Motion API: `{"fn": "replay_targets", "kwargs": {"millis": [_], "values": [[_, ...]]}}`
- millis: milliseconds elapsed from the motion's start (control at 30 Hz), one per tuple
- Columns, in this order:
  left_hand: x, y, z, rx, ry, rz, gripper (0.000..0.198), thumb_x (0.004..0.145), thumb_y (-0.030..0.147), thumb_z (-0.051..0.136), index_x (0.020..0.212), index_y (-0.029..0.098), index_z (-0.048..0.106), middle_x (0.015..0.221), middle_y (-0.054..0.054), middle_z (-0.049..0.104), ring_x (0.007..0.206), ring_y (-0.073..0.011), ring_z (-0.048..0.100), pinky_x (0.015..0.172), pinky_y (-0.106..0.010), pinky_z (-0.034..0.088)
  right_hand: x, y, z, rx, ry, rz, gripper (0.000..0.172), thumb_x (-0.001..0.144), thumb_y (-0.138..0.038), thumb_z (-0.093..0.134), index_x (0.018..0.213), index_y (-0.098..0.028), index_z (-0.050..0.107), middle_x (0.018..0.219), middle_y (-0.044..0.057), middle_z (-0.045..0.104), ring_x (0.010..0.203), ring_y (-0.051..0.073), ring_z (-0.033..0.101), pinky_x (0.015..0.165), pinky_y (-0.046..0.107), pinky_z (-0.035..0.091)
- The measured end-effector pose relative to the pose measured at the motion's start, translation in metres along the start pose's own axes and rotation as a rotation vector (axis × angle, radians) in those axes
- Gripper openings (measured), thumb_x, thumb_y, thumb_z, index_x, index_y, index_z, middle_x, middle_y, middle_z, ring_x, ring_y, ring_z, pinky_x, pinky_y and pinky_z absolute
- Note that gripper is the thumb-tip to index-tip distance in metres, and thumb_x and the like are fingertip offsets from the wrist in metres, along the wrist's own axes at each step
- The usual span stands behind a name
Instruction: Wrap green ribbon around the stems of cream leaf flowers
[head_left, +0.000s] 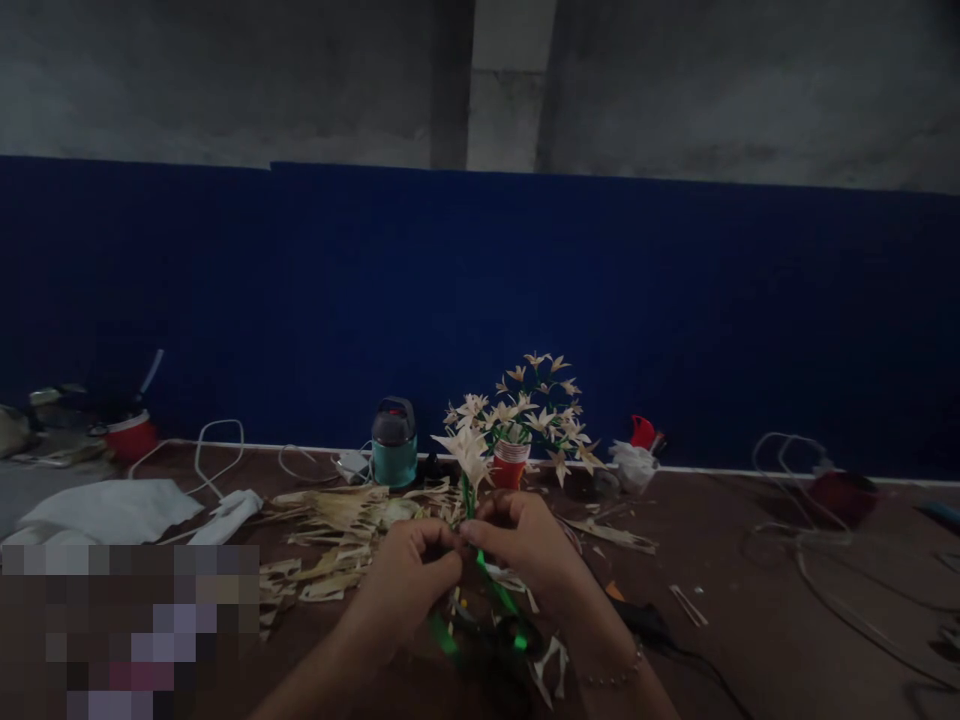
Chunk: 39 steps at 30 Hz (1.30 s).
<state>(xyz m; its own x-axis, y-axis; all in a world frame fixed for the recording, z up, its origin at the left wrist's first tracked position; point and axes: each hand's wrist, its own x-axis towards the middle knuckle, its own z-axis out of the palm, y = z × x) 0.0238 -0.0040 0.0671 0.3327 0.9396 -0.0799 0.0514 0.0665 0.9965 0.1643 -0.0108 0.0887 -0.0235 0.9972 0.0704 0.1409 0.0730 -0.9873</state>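
Dark brown tabletop (750, 560) carries scraps; both hands meet above it, left hand (405, 585) and right hand (521, 545) pinched together on the upright flower stem (469, 495), green tape (499, 600) trailing downward.

Two hands are in view, the left hand (401, 580) and the right hand (521, 540), and together they pinch one flower stem (471, 500) with one pale flower (466, 450) on top. One green ribbon (499, 600) hangs below them. Near the far edge of the table (750, 560) stands one red cup (510, 465) with one bunch of flowers (536, 400), too many to count exactly. One teal jar (394, 442) stands beside it. One heap of dry leaf strips (337, 530) lies at the left, and one white cloth (112, 510) near the left edge.
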Motion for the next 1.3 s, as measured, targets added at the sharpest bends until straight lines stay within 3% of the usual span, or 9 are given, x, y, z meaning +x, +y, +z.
{"fn": "replay_targets", "kwargs": {"millis": [167, 233, 467, 600, 800, 1033, 1133, 1300], "values": [[-0.005, 0.007, 0.000, -0.155, -0.060, -0.079, 0.018, 0.056, 0.024, 0.062, 0.055, 0.017, 0.045, 0.043, 0.008, 0.047, 0.032, -0.0025, 0.034, 0.035, -0.016, 0.022, -0.002, -0.004, -0.006, 0.305, -0.298, 0.090, 0.026, 0.063, -0.034, 0.068, 0.056, -0.013, 0.053, 0.049, -0.005, 0.046, 0.042, 0.004, 0.034, 0.042, 0.019, 0.024], [-0.006, 0.008, 0.000, -0.178, -0.082, -0.077, 0.021, 0.056, 0.025, 0.064, 0.054, 0.016, 0.045, 0.042, 0.007, 0.048, 0.033, -0.0024, 0.036, 0.035, -0.015, 0.022, -0.002, -0.002, -0.008, 0.367, -0.336, 0.090, 0.028, 0.063, -0.035, 0.068, 0.056, -0.013, 0.053, 0.049, -0.005, 0.047, 0.041, 0.003, 0.034, 0.041, 0.018, 0.022], [-0.007, 0.006, -0.001, -0.294, -0.165, -0.103, 0.027, 0.053, 0.032, 0.070, 0.055, 0.016, 0.049, 0.043, 0.005, 0.052, 0.032, -0.0040, 0.039, 0.034, -0.016, 0.026, -0.003, -0.002, -0.008, 0.397, -0.259, 0.097, 0.031, 0.056, -0.034, 0.074, 0.051, -0.014, 0.050, 0.042, -0.007, 0.045, 0.037, 0.003, 0.033, 0.039, 0.019, 0.020], [-0.007, 0.008, -0.002, -0.324, -0.199, -0.099, 0.027, 0.051, 0.034, 0.070, 0.053, 0.014, 0.052, 0.043, 0.002, 0.053, 0.032, -0.0045, 0.040, 0.033, -0.016, 0.026, -0.006, -0.006, -0.008, 0.399, -0.278, 0.081, 0.029, 0.058, -0.033, 0.073, 0.052, -0.014, 0.053, 0.041, -0.006, 0.047, 0.036, 0.004, 0.034, 0.038, 0.019, 0.021], [-0.005, 0.004, -0.006, -0.249, -0.222, -0.069, 0.029, 0.051, 0.036, 0.070, 0.053, 0.014, 0.052, 0.046, 0.002, 0.055, 0.029, -0.0033, 0.039, 0.030, -0.016, 0.024, -0.006, -0.004, -0.010, 0.352, -0.297, 0.083, 0.027, 0.059, -0.033, 0.072, 0.053, -0.014, 0.053, 0.042, -0.006, 0.048, 0.037, 0.004, 0.035, 0.039, 0.019, 0.021], [0.001, 0.002, -0.007, -0.062, -0.205, -0.094, 0.021, 0.056, 0.030, 0.067, 0.054, 0.015, 0.052, 0.041, 0.007, 0.047, 0.028, -0.0034, 0.037, 0.031, -0.016, 0.026, -0.006, 0.000, -0.011, 0.233, -0.215, 0.064, 0.025, 0.057, -0.028, 0.072, 0.053, -0.016, 0.051, 0.043, -0.006, 0.046, 0.038, 0.004, 0.034, 0.040, 0.020, 0.024], [0.004, -0.002, -0.006, 0.038, -0.158, -0.043, 0.016, 0.060, 0.028, 0.063, 0.056, 0.014, 0.055, 0.043, 0.007, 0.047, 0.033, -0.0042, 0.037, 0.035, -0.017, 0.026, -0.004, 0.001, -0.010, 0.112, -0.147, 0.039, 0.020, 0.059, -0.024, 0.069, 0.052, -0.016, 0.051, 0.044, -0.005, 0.045, 0.040, 0.006, 0.036, 0.041, 0.021, 0.027], [0.005, -0.010, 0.001, 0.192, 0.014, 0.168, 0.018, 0.066, 0.026, 0.056, 0.053, 0.014, 0.053, 0.047, 0.004, 0.047, 0.044, -0.0073, 0.039, 0.041, -0.018, 0.028, 0.002, 0.001, -0.006, -0.160, -0.012, -0.003, 0.016, 0.062, -0.022, 0.063, 0.050, -0.015, 0.054, 0.045, -0.004, 0.045, 0.045, 0.007, 0.037, 0.044, 0.021, 0.029]]}}
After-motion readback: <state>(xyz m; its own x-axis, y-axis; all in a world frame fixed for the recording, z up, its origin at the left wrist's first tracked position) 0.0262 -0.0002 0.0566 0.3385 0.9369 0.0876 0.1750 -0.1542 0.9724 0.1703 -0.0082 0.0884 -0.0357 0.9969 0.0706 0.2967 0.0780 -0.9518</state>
